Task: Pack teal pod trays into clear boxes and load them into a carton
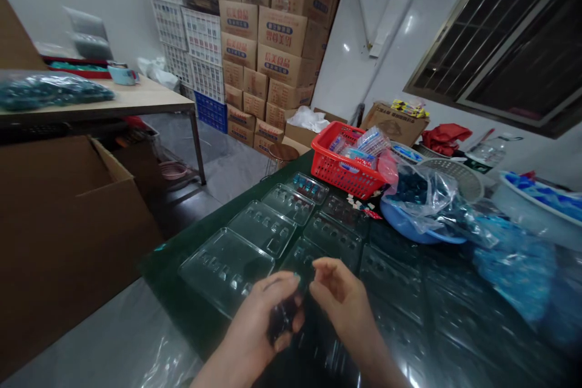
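Note:
My left hand [266, 309] is curled round a handful of small dark pieces [282, 318], blurred and partly hidden by the fingers. A bit of teal shows at its thumb tip. Close beside it, my right hand [341, 294] has bent fingers, with a gap between thumb and forefinger and nothing visible in it. Both hands are over clear plastic trays with moulded slots, laid in rows; one clear tray [222, 260] lies just left of my left hand. At the far end, another tray [305, 187] has teal pieces in its slots.
The trays lie on a dark green tabletop [168, 267]. Along its far right side stand a red basket [348, 173] of plastic packs and a blue basin [409, 227] with a bag of dark teal pieces. An open cardboard box [68, 242] is at left; stacked cartons [282, 60] stand behind.

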Action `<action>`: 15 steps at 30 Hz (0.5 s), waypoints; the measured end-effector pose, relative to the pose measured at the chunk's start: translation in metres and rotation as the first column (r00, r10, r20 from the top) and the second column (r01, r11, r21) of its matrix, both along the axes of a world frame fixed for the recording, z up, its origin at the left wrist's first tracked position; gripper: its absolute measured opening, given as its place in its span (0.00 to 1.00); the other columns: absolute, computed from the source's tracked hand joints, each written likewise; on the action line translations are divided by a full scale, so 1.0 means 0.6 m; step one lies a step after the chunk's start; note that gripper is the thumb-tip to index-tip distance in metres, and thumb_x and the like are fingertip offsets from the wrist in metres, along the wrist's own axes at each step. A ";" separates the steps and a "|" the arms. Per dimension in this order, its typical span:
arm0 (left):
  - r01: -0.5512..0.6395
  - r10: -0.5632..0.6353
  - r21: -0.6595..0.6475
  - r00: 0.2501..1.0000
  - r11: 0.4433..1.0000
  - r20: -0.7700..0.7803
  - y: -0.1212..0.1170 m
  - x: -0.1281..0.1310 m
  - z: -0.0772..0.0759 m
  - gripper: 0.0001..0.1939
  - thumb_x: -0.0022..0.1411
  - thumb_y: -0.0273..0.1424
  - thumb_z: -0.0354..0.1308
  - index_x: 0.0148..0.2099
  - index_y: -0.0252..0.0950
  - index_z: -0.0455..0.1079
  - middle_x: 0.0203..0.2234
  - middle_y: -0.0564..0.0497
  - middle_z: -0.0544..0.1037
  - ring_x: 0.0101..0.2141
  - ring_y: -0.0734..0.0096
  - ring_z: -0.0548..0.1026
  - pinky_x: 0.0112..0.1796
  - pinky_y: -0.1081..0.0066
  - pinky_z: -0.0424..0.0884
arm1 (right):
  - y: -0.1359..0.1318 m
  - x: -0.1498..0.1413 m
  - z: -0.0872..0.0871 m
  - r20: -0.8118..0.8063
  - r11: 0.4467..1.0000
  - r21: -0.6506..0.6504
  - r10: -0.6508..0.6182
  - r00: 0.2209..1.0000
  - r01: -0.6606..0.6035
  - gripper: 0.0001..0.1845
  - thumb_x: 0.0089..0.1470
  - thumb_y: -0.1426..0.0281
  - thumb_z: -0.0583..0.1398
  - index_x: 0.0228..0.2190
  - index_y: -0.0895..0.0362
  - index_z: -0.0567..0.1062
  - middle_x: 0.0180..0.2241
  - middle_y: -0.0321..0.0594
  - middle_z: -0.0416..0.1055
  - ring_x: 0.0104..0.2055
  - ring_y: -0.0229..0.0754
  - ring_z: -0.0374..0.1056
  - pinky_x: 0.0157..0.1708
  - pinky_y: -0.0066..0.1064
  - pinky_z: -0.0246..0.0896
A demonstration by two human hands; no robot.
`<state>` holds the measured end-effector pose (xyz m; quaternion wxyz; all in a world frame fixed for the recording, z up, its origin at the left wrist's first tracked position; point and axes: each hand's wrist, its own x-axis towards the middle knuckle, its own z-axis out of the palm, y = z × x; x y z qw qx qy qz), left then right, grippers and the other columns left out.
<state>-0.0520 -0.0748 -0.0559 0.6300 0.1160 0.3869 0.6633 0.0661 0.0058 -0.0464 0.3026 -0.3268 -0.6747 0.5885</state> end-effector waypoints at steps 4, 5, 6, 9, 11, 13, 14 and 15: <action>0.045 -0.045 -0.008 0.998 0.999 -0.037 0.002 0.000 0.001 0.11 0.55 0.37 0.54 0.29 0.33 0.66 0.17 0.53 0.66 0.15 0.77 0.64 0.10 0.82 0.47 | 0.012 0.002 0.026 0.139 0.954 0.243 0.143 0.980 -0.174 0.07 0.47 0.73 0.60 0.32 0.55 0.74 0.28 0.34 0.66 0.29 0.35 0.63 0.30 0.25 0.57; 0.058 -0.058 -0.001 0.998 0.998 -0.033 0.003 0.001 0.001 0.12 0.56 0.37 0.53 0.28 0.32 0.66 0.17 0.53 0.65 0.15 0.77 0.64 0.10 0.82 0.46 | 0.015 0.001 0.028 0.171 0.950 0.241 0.160 0.972 -0.199 0.05 0.47 0.73 0.60 0.30 0.56 0.74 0.26 0.34 0.66 0.28 0.35 0.63 0.29 0.25 0.57; 0.072 -0.072 -0.003 0.997 0.997 -0.028 0.003 0.000 0.001 0.13 0.55 0.38 0.53 0.27 0.32 0.66 0.17 0.52 0.65 0.15 0.78 0.64 0.10 0.82 0.45 | 0.019 0.000 0.028 0.191 0.953 0.222 0.164 0.968 -0.205 0.04 0.47 0.74 0.60 0.28 0.56 0.74 0.25 0.33 0.66 0.27 0.35 0.62 0.28 0.25 0.56; 0.106 -0.108 -0.072 0.994 0.992 -0.025 0.009 -0.005 -0.003 0.14 0.53 0.38 0.55 0.25 0.32 0.66 0.18 0.52 0.66 0.13 0.79 0.63 0.09 0.81 0.43 | 0.028 -0.004 0.021 0.233 0.966 0.123 0.197 0.952 -0.229 0.04 0.44 0.76 0.60 0.27 0.57 0.73 0.23 0.32 0.65 0.26 0.34 0.61 0.26 0.24 0.55; 0.141 -0.145 -0.110 0.989 0.984 -0.031 0.015 -0.013 -0.010 0.14 0.52 0.38 0.55 0.25 0.31 0.67 0.17 0.51 0.66 0.11 0.78 0.63 0.09 0.81 0.45 | 0.034 -0.006 0.014 0.256 0.963 0.054 0.241 0.936 -0.263 0.05 0.42 0.78 0.60 0.26 0.58 0.72 0.22 0.31 0.65 0.26 0.34 0.61 0.25 0.24 0.54; 0.171 -0.175 -0.104 0.984 0.980 -0.030 0.021 -0.022 -0.017 0.14 0.51 0.37 0.56 0.24 0.30 0.68 0.15 0.51 0.65 0.12 0.77 0.63 0.10 0.80 0.48 | 0.044 -0.008 0.008 0.263 0.954 0.008 0.286 0.921 -0.299 0.05 0.40 0.78 0.60 0.25 0.58 0.72 0.22 0.31 0.65 0.26 0.33 0.60 0.25 0.23 0.54; 0.172 -0.174 -0.088 0.984 0.981 -0.023 0.024 -0.026 -0.021 0.14 0.51 0.37 0.56 0.24 0.29 0.69 0.15 0.50 0.65 0.13 0.77 0.64 0.11 0.80 0.50 | 0.053 -0.009 0.006 0.261 0.950 -0.003 0.303 0.917 -0.313 0.05 0.40 0.78 0.60 0.25 0.58 0.72 0.21 0.30 0.64 0.25 0.32 0.60 0.24 0.22 0.53; 0.151 -0.152 -0.073 0.988 0.986 -0.008 0.026 -0.030 -0.023 0.14 0.51 0.37 0.56 0.26 0.29 0.70 0.15 0.50 0.66 0.14 0.76 0.65 0.12 0.79 0.52 | 0.067 -0.012 0.004 0.259 0.944 -0.012 0.320 0.911 -0.329 0.05 0.41 0.77 0.60 0.25 0.58 0.72 0.21 0.30 0.65 0.24 0.32 0.60 0.23 0.22 0.53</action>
